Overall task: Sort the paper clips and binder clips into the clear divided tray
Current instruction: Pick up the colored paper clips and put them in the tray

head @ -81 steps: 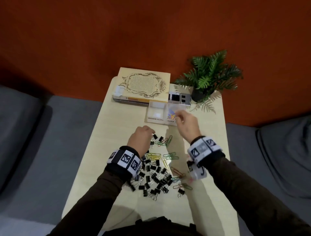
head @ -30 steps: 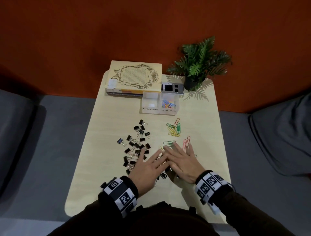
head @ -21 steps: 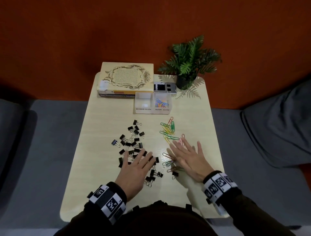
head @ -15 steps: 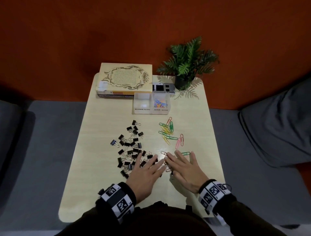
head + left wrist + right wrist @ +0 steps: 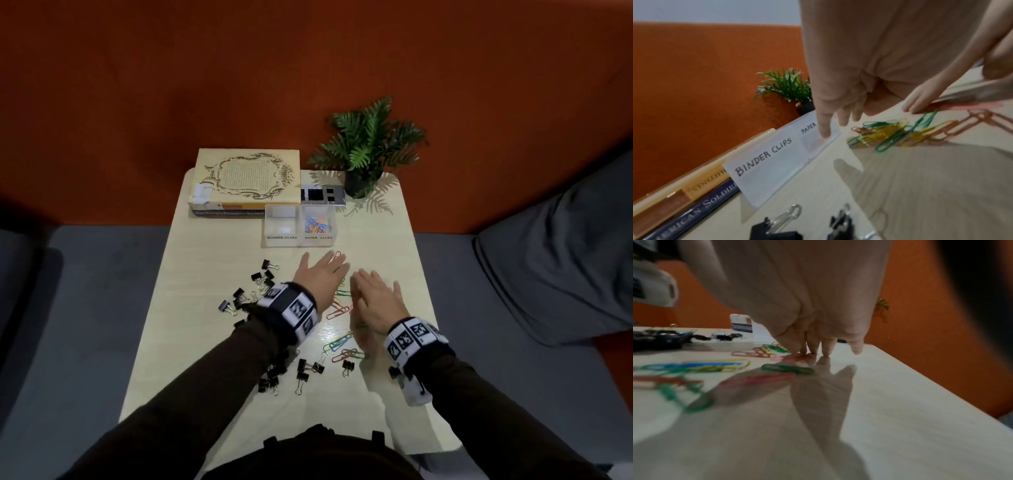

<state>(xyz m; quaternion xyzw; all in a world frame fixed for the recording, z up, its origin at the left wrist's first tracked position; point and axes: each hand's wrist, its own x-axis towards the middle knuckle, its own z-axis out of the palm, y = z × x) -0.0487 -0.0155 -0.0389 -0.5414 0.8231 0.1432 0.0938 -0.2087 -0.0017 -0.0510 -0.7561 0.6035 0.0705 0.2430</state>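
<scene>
The clear divided tray (image 5: 299,240) stands at the back of the table, labelled BINDER CLIPS (image 5: 764,156) on the left and PAPER CLIPS on the right; several coloured paper clips (image 5: 317,224) lie in the right cell. My left hand (image 5: 322,272) is flat with straight fingers just above a loose pile of paper clips (image 5: 885,133). Beside it, my right hand (image 5: 375,298) is flat too, its fingertips (image 5: 812,348) pressing on a pink paper clip (image 5: 795,356). More paper clips (image 5: 339,342) lie between my wrists. Black binder clips (image 5: 253,284) lie left of my left arm, and others (image 5: 305,368) lie near the front.
A stack of books (image 5: 245,181) sits behind the tray on the left. A small grey device (image 5: 322,196) and a potted fern (image 5: 368,150) stand at the back right. The table's right edge (image 5: 920,374) runs close to my right hand.
Both hands have slid forward from the near part of the table towards the tray, and now lie over the paper clips. The clips sit in separate groups: binder clips left, paper clips right.
</scene>
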